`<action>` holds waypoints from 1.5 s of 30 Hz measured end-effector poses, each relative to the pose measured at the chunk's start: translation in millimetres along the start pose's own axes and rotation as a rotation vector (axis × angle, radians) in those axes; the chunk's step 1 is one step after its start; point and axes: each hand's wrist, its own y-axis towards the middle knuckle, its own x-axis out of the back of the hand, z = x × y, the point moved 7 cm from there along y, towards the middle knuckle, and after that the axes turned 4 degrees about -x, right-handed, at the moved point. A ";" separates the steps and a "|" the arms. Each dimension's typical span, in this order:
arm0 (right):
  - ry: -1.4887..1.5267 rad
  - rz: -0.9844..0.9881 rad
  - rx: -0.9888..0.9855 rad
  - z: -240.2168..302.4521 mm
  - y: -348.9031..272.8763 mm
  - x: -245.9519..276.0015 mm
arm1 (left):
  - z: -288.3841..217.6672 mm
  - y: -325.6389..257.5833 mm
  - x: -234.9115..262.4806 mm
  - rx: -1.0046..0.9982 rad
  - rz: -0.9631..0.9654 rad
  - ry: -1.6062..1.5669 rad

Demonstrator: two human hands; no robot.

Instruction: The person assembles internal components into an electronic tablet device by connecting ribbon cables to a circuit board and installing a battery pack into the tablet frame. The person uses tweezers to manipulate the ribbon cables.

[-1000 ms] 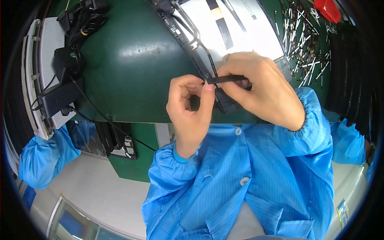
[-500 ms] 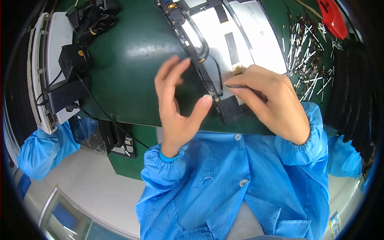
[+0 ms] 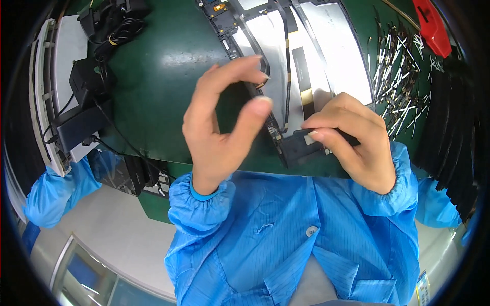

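Note:
A tablet-like device with its inside exposed, a silver panel (image 3: 347,56) in a black frame, lies in front of me. A flat black ribbon cable (image 3: 287,76) with tan bands runs along the panel towards its near end. My left hand (image 3: 219,120) is raised over the frame's left edge, thumb and fingers apart and empty, beside a bent dark cable (image 3: 264,64). At the near end, my right hand (image 3: 352,135) pinches thumb against index finger by a black part (image 3: 298,148). A small pale piece shows at those fingertips; what they hold is unclear.
A heap of thin black and white strips (image 3: 400,76) lies right of the device, below a red tool-like object (image 3: 434,28). Black adapters with cords (image 3: 92,79) stand at the left of the green table (image 3: 153,86). Dark strips (image 3: 444,127) hang at the far right.
The flat ribbon cable now lies straight along the panel; a loose black cable end hung by the frame before. My right hand has come nearer to me, and my left hand has shifted left.

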 end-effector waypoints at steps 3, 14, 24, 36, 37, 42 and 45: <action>-0.174 -0.109 0.082 3.1 1.4 1.3 | 3.6 -1.4 12.4 -0.021 -0.128 0.076; -0.334 -0.152 0.183 11.4 7.2 -11.0 | -0.7 -2.0 -11.0 -0.071 0.102 0.381; -0.234 -0.180 0.351 17.1 -6.0 -10.0 | -14.0 0.8 3.0 -0.257 0.047 0.129; -0.421 -0.091 0.431 8.3 -10.0 -15.1 | 2.7 4.8 3.9 -0.105 0.000 0.018; -0.420 -0.090 0.430 7.0 -9.4 -16.0 | 4.2 4.1 3.6 -0.104 0.000 0.018; -0.444 -0.140 0.418 3.3 -8.8 -17.1 | 7.9 2.0 3.0 -0.073 -0.018 -0.041; -0.382 -0.107 0.430 4.8 -6.4 -15.1 | 6.9 2.9 2.4 -0.049 -0.013 -0.009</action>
